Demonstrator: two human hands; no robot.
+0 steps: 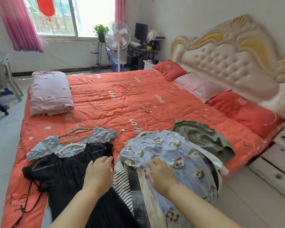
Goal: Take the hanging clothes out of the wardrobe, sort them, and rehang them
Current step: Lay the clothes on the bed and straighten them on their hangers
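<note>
Nearest the camera, the left grip (pixel 99 170) lies released on the right edge of a black dress (pixel 64 171), its fingers fairly straight and flat on the cloth. The right grip (pixel 161 175) is down on a blue cartoon-print shirt (pixel 168 150), the fingers bent with their tips sunk in a bunched fold. Whether it is grasping the fabric or only pressing on it I cannot tell. Between the two, a striped top (pixel 122 183) and a plaid garment (pixel 136 195) stick out from under the blue shirt, so the right-hand pile is several layers deep. A white garment (pixel 220 168) shows at that pile's far side. Just beyond the black dress lies a grey-blue puff-sleeved top (pixel 104 133) with grey hangers (pixel 77 130) on it. Beyond the blue shirt a green shirt (pixel 201 134) lies crumpled, apart from the rest. All of this lies on the red bed cover (pixel 122 99), with a folded pink quilt (pixel 51 92) farther back on the left. The wardrobe is not in view. I judge that the clothes are out and that sorting is under way, with two piles forming and many pieces on their hangers. Nothing looks rehung yet, so most of the task is left.
</note>
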